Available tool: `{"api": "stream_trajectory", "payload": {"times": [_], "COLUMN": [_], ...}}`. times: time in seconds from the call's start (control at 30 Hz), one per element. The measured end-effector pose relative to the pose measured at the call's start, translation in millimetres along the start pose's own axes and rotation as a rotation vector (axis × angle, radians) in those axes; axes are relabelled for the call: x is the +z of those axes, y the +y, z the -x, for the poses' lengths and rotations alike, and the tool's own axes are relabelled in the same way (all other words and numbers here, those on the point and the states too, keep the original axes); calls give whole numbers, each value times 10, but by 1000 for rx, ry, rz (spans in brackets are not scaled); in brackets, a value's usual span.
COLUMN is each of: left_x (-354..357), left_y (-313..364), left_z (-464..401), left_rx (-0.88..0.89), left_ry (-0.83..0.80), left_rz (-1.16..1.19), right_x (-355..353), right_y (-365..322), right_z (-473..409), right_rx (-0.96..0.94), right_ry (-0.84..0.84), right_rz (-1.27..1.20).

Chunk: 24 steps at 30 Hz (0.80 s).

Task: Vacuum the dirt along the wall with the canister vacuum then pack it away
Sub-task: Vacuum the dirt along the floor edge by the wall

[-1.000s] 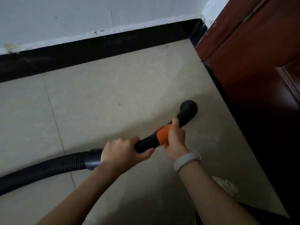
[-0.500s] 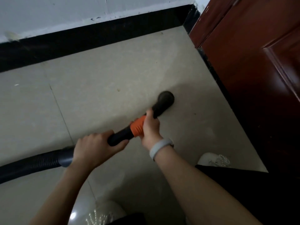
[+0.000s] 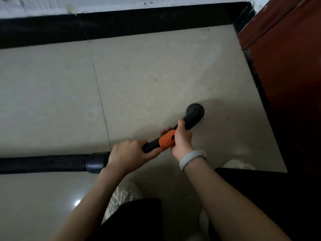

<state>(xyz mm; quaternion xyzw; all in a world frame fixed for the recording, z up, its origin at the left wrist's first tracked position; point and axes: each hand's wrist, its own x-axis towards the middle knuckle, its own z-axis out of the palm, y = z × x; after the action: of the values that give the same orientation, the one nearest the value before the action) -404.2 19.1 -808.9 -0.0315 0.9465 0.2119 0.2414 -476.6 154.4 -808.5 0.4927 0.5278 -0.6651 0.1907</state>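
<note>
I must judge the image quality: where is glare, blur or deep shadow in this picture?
Head view: a small glare spot on the floor tile at lower left; the white wall at top left is smeared by blur; the door side is dark; both hands look fairly sharp.

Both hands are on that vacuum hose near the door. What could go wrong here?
The round nozzle sits out on the tile, away from the black baseboard, so dirt along the wall may get missed. The hose trails across the floor beside the shoes, a possible trip. A wide swing might knock the door.
</note>
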Motion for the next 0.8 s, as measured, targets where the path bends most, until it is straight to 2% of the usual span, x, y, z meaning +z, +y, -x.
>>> {"api": "stream_trajectory", "payload": {"times": [0.27,0.37,0.47,0.63,0.8], "left_x": [-239,-283,-287,-169,-85], "left_y": [-906,-1079,-1003,-533,-266], "left_z": [574,770,777,498,265], "left_rx": [-359,-450,-399,-168,5], "left_ry": [71,61,8,-100,-158], "left_rz": [198,275,215,12,-59], "right_x": [955,1106,949,314,-60], "right_y": [604,814,815,529,401], "right_z": [451,588,551,398,320], "right_rx": [55,77,82,113,129], "right_ry": [-231,-279,-199,8,153], "right_rz": [276,356,326,138,51]}}
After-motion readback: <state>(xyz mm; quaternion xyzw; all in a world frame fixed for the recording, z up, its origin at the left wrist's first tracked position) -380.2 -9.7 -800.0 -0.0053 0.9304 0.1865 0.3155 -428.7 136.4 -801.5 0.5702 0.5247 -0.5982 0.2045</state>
